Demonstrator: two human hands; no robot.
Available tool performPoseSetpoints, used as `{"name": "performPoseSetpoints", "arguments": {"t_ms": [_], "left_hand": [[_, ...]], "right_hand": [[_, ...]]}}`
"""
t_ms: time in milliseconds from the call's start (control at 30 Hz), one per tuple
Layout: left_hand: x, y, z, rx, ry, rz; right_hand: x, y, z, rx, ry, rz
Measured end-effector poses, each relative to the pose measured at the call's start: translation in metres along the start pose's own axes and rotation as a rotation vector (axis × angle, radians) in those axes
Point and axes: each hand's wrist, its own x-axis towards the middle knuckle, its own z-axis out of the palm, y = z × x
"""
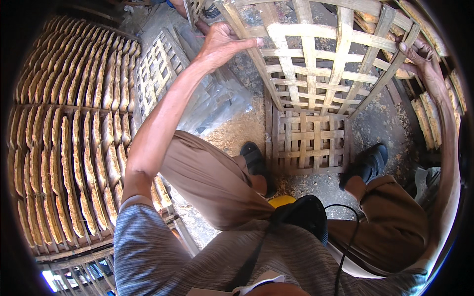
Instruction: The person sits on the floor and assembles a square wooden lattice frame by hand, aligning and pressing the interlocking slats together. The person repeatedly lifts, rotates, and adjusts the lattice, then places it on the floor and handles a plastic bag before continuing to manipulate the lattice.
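A woven bamboo lattice tray (308,54) with a wooden frame is held up in front of me, tilted, by its two sides. My left hand (224,47) is closed on the left frame bar, its thumb lying across the front. On the opposite bar, my right hand (419,54) pinches the frame near its upper right part. The tray's lower edge hangs just over other lattice trays (313,140) that lie on the floor between my feet; whether they touch is hard to tell.
Racks on the left carry rows of pale slabs with browned edges (69,163); similar slabs (427,121) stand at the right. Another lattice tray (158,71) lies beside clear plastic sheets (217,106). Crumbs (242,130) litter the floor. Part of another person's arm (201,24) shows behind my left hand.
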Motion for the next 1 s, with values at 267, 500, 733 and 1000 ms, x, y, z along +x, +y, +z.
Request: {"name": "performPoseSetpoints", "arguments": {"t_ms": [267,500,733,1000], "left_hand": [[-0.004,0.002,-0.015,-0.025,-0.027,0.075],[0.000,0.000,-0.027,-0.141,-0.090,0.143],[0.004,0.003,-0.024,0.115,-0.082,0.122],[0.003,-0.010,-0.004,0.202,-0.169,0.016]], "right_hand": [[-0.001,-0.003,0.003,0.041,-0.003,-0.001],[0.003,0.002,-0.006,0.054,-0.037,0.014],[-0.003,0.003,-0.004,0.035,0.017,0.019],[-0.005,0.005,-0.008,0.010,0.022,0.013]]}}
